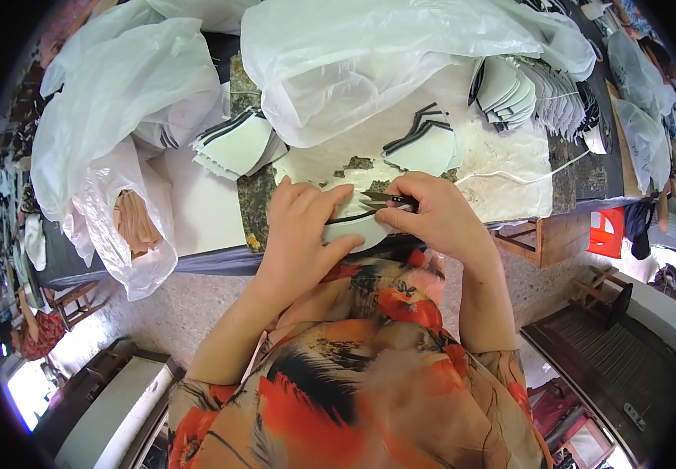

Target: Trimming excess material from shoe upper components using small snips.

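Observation:
At the table's near edge, my left hand [295, 234] pinches a white curved cut piece [360, 231] with a black edge strip between thumb and fingers. My right hand [441, 219] is closed around small dark thread snips [385, 199], their blades pointing left just above the piece's black edge. Past my hands, several similar black-edged pieces [425, 148] lie in a small overlapping pile. Another stack of white pieces [236, 147] with black edging sits beyond my left hand. Fanned bundles of white pieces [507, 98] are at the far right.
Large translucent plastic bags [369, 62] cover the table's far side. An open clear bag at left holds tan pieces [134, 224]. A white cord [502, 177] crosses the worn, stained table covering [510, 156]. Below the right edge are a wooden box-like frame [561, 238] and a red stool [606, 233].

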A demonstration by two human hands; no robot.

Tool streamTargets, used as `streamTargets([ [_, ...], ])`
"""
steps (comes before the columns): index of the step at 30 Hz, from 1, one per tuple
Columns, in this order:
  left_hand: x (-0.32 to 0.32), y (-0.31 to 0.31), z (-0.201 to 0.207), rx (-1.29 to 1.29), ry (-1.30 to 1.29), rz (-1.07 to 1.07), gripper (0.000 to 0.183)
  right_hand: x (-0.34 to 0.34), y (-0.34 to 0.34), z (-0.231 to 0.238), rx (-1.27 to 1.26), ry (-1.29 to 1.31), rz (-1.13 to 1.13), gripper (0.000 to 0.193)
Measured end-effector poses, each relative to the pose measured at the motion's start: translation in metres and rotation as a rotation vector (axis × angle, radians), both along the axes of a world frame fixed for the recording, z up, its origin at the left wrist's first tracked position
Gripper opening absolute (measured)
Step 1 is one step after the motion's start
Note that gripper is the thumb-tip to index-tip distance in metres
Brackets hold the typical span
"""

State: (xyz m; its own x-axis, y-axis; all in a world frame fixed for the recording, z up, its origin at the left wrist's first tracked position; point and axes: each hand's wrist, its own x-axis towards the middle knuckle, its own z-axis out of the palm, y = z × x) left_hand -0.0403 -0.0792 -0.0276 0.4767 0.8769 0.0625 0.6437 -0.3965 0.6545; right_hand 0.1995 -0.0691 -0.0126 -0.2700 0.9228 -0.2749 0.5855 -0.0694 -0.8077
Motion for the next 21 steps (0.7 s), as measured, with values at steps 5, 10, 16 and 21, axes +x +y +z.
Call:
streamTargets([
  [5,0.006,0.017,0.014,-0.202,-0.075,0.012,0.044,0.001,-0.001,-0.002,0.071,0.012,0.036,0.025],
  [10,-0.012,0.04,0.046,-0.543,-0.086,0.049,0.037,0.007,0.004,0.026,-0.19,0.242,-0.032,0.02],
  [16,-0.039,0.057,0.044,-0.935,-0.16,0.045,0.029,0.005,0.003,0.027,0.245,-0.016,0.351,0.019],
  [21,-0.046,0.056,0.04,-1.116,-0.303,0.033,0.031,-0.006,-0.002,0.029,0.446,-0.269,0.262,0.019],
])
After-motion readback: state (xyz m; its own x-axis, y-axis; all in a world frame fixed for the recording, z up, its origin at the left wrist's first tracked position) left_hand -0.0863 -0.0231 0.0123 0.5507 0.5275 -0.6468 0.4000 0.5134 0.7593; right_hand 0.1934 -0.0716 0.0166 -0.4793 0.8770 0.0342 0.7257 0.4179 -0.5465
